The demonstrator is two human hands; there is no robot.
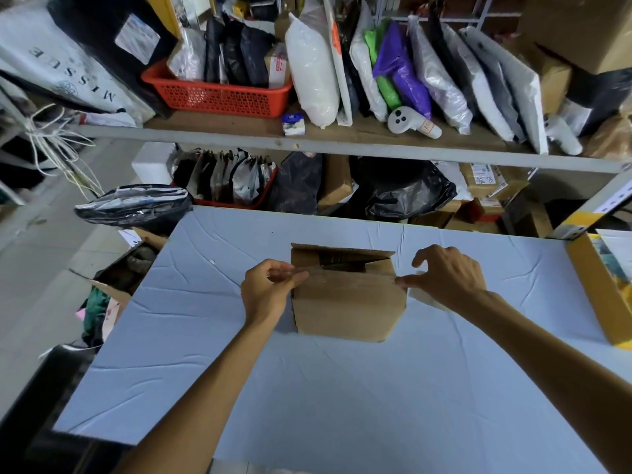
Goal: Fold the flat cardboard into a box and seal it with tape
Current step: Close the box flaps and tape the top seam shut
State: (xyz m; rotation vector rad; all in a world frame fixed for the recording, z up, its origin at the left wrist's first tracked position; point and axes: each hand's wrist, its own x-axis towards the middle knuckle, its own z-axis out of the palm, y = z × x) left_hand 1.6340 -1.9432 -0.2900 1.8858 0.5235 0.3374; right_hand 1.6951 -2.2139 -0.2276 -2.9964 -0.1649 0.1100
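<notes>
Box (347, 302) mid-table (342, 398), top flaps part-open; left hand (265, 294) pinches its 9 o'clock edge, right hand (449, 278) thumbs the 3 o'clock corner, grasp unclear.

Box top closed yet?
Not fully. On the cardboard box the near flap is folded over, but a dark gap shows beneath the raised far flap. Tape: cannot tell.

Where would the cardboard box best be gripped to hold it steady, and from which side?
Probably the box by its left and right walls near the top corners, coming in from each side, where the left hand and right hand are now. The top flaps are only partly closed, with a dark gap showing, so the top offers no firm grip.
</notes>
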